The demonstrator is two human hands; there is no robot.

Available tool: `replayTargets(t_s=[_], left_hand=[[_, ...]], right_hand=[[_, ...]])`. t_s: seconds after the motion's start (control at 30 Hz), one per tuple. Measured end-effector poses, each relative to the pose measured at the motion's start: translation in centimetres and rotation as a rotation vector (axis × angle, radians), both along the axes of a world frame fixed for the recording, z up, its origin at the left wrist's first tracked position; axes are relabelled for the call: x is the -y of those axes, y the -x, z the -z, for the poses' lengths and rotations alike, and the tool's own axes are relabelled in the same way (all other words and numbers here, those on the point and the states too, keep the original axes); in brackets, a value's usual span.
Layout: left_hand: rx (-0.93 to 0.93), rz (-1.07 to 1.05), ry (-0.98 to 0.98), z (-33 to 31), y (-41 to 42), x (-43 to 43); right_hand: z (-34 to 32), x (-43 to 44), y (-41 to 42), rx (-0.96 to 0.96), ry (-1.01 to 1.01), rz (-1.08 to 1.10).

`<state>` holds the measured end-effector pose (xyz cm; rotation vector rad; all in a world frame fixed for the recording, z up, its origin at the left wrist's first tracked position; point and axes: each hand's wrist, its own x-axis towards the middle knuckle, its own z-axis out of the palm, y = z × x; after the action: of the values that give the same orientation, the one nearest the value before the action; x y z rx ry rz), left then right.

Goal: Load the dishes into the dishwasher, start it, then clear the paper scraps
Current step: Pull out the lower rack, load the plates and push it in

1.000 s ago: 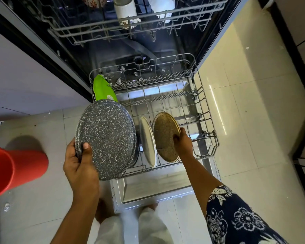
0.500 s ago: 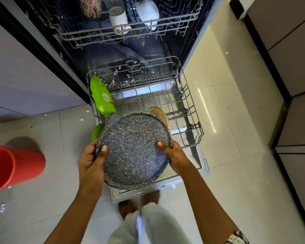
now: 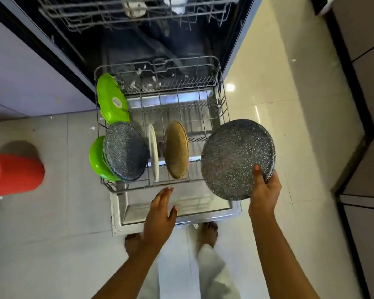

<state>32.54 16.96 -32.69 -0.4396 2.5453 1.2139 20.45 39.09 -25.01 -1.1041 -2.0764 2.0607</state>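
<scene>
Head view. Speckled grey plate (image 3: 238,158) held up in the right hand (image 3: 265,190), at the front right corner of the lower rack (image 3: 221,98); thumb lies across the plate's face near its lower right rim, the other fingers are hidden behind it; the plate is tilted, its face turned up and to the left, its lower edge over the open dishwasher door (image 3: 181,203); whether it touches the rack wire, cannot tell.

Left hand (image 3: 160,212) is flat with fingers straight and together, palm down, holding nothing; it is over the door just in front of the rack's front rail; contact with the rail cannot be told.

In the rack, standing on edge with rims running front to back: a second speckled plate (image 3: 125,151) at the left, a white plate (image 3: 154,152) just beside it, a tan plate (image 3: 176,149) next to the right; a green bowl (image 3: 96,160) leans against the second speckled plate's left side; a green dish (image 3: 111,100) stands behind it at the rack's left wall.

Upper rack (image 3: 138,16) pulled out above, holding cups only partly in frame; red bin (image 3: 13,171) on the floor at left; paper scraps (image 3: 92,127) on the tiles near the rack's left side.
</scene>
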Motion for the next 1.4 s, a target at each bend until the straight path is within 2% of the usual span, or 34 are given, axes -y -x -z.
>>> replayTargets(t_s=[0.1,0.23,0.43,0.67,0.93,1.2,1.4], left_hand=[[0.059,0.028,0.103,3.4,-0.4,-1.9],[0.146,0.040,0.283,6.5,0.5,-2.0],[0.310,0.149,0.475,8.7,1.1,-1.1],[0.327,0.102,0.408,9.1,1.7,-1.1],[0.508,0.295,0.512,8.9,1.6,-0.7],[0.518,0.317,0.487,8.9,1.3,-0.3],[0.528,0.334,0.491,9.0,1.3,-0.2]], right_hand=[[1.7,-0.8,1.2,0.021,-0.195,-0.161],[3.5,-0.4,2.9,0.022,-0.286,-0.351],[5.8,2.3,4.8,0.038,-0.393,-0.519],[6.5,4.1,5.5,0.069,-0.453,-0.593],[6.5,5.3,6.5,0.073,-0.558,-0.626],[7.1,5.8,6.9,0.057,-0.638,-0.601],[9.1,6.9,7.1,0.078,-0.633,-0.685]])
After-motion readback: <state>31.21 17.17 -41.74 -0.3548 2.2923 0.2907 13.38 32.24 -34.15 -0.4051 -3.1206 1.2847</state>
